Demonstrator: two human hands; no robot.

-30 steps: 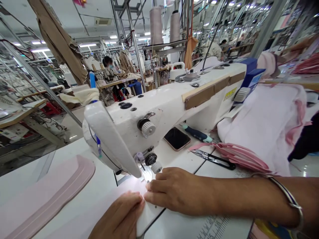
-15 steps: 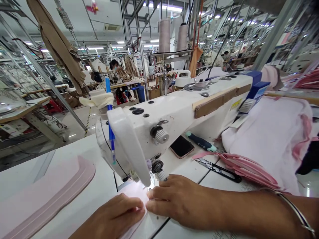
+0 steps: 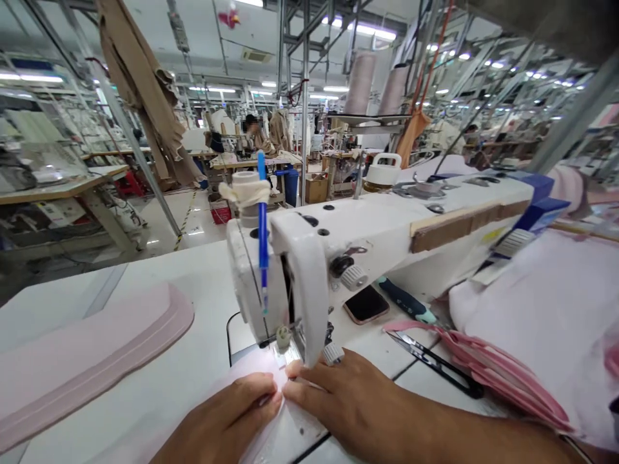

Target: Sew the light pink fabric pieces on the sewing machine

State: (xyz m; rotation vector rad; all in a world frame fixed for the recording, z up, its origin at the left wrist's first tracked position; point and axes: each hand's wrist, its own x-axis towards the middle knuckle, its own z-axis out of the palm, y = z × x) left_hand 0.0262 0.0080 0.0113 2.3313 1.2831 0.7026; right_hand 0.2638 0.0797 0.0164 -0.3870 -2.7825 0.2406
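A white sewing machine (image 3: 367,232) stands across the table, its lamp lighting the needle area. Pale pink fabric (image 3: 251,370) lies under the needle end. My left hand (image 3: 232,412) pinches the fabric just in front of the presser foot. Close beside it, nearly touching, my right hand (image 3: 338,393) has its thumb and fingertips closed on the same fabric at the right of the needle. The needle tip is hard to make out. A blue pen (image 3: 262,238) is fixed upright on the machine head.
At the left lies a shaped pink piece (image 3: 97,348). Right of the machine are a phone (image 3: 366,304), a dark screwdriver-like tool (image 3: 406,300), thread snips (image 3: 435,364), pink strips (image 3: 503,380) and piled pale fabric (image 3: 546,303). A person (image 3: 254,132) sits in the background.
The view has turned left, so the machine appears farther right. Both hands stay at the needle area, holding the fabric. The right wrist bracelet has mostly left the view.
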